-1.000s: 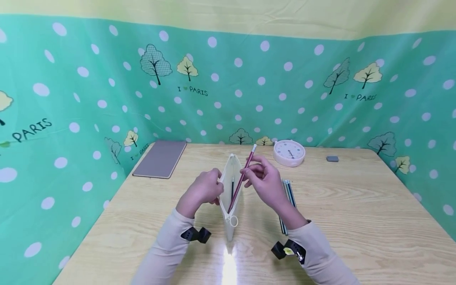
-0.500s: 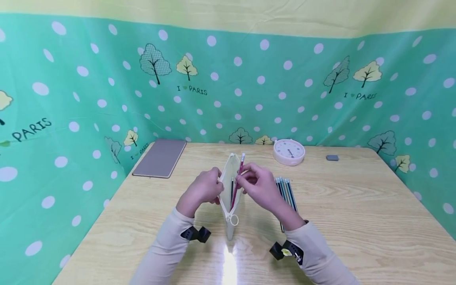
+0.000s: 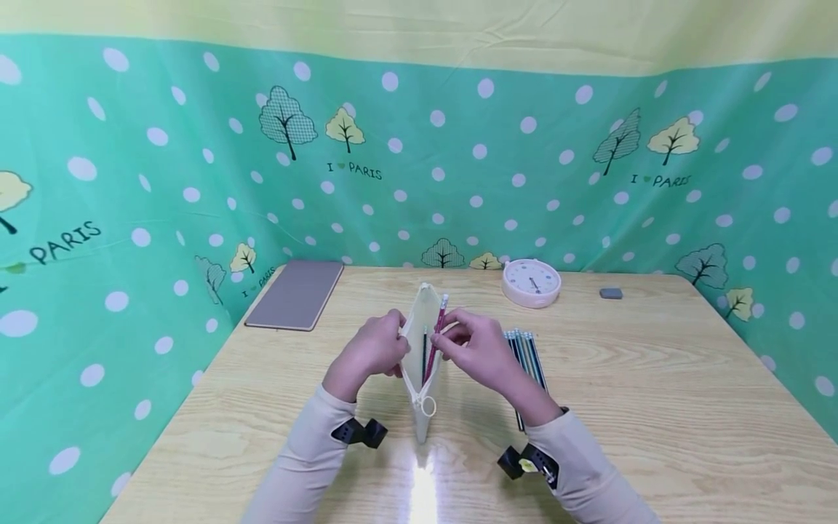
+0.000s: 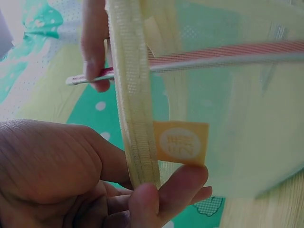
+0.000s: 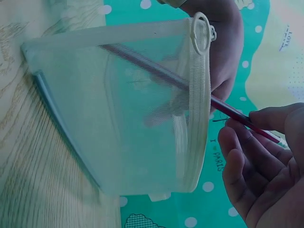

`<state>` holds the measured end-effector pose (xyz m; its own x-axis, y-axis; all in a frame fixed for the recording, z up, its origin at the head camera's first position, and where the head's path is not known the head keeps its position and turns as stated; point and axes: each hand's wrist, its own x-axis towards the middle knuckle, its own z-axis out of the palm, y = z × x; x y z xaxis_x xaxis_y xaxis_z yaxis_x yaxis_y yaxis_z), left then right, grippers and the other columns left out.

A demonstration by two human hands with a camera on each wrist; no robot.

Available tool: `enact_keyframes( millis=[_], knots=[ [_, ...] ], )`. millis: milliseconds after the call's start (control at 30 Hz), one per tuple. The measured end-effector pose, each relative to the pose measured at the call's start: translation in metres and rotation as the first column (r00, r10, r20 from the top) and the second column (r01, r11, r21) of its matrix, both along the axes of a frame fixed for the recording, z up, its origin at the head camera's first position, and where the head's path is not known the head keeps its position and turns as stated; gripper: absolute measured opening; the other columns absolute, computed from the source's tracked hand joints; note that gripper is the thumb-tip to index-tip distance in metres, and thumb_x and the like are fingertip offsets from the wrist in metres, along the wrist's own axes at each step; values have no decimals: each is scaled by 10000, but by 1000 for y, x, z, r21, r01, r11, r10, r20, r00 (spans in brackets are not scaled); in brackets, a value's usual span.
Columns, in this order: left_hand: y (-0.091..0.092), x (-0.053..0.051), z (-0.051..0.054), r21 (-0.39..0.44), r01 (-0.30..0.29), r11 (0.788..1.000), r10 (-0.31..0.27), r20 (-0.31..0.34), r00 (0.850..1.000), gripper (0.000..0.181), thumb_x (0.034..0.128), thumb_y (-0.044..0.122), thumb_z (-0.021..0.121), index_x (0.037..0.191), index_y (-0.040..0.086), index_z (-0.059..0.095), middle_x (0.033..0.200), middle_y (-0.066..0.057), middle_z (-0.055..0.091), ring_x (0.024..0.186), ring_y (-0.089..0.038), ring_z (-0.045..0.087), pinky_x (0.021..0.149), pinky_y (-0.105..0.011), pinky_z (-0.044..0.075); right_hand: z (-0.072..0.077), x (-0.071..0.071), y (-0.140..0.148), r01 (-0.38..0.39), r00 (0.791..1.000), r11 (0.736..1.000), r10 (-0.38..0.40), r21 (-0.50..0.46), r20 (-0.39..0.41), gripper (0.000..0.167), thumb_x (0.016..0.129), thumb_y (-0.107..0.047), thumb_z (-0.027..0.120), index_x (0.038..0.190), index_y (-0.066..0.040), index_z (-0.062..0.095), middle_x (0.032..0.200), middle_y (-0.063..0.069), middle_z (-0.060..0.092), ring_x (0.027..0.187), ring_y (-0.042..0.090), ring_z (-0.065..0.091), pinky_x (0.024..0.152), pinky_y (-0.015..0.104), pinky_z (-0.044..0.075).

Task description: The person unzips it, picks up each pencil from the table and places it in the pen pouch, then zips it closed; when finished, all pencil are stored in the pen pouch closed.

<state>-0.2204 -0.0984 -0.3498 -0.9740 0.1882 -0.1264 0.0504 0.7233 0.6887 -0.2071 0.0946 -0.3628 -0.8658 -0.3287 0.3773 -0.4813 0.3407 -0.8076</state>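
A pale, see-through mesh pencil case (image 3: 421, 426) stands unzipped on the table, its mouth facing up. My left hand (image 3: 376, 343) pinches the case's left rim; in the left wrist view the fingers hold it beside a small orange tag (image 4: 183, 142). Between thumb and fingers, my right hand (image 3: 481, 349) holds a red pencil (image 5: 232, 112) near its white-tipped end. Most of that pencil slants down inside the case. A dark pencil (image 3: 424, 353) lies inside too, along the bottom in the right wrist view. Several striped pencils (image 3: 526, 349) lie beneath the right forearm, which partly hides them.
A grey notebook (image 3: 296, 295) lies at the table's back left. Toward the back right are a pink round clock (image 3: 532, 282) and a grey eraser (image 3: 611, 293). Dotted green cloth (image 3: 366, 240) hangs behind the table.
The red pencil has gone lower into the case and stands more upright. My right hand has moved left and down with it; the left hand stays on the rim.
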Motion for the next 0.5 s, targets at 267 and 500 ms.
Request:
enact_keyframes(
  millis=[267,500],
  knots=[
    [-1,0,0,12,2,1000,-2,1,1000,246,971,2,550,1212,-47,549,842,-129,677,548,-195,680,507,-295,561,-2,0,-1,-7,1000,999,8,34,-7,86,924,-23,734,987,22,696,819,143,770,707,331,745,588,249,566],
    [0,0,0,13,5,1000,-5,7,1000,260,967,-10,540,1224,-51,543,842,-139,675,551,-196,670,507,-292,558,-3,-2,-1,-36,999,998,36,59,-12,108,955,-33,697,1035,34,726,830,140,773,676,247,737,574,254,573]
  ],
)
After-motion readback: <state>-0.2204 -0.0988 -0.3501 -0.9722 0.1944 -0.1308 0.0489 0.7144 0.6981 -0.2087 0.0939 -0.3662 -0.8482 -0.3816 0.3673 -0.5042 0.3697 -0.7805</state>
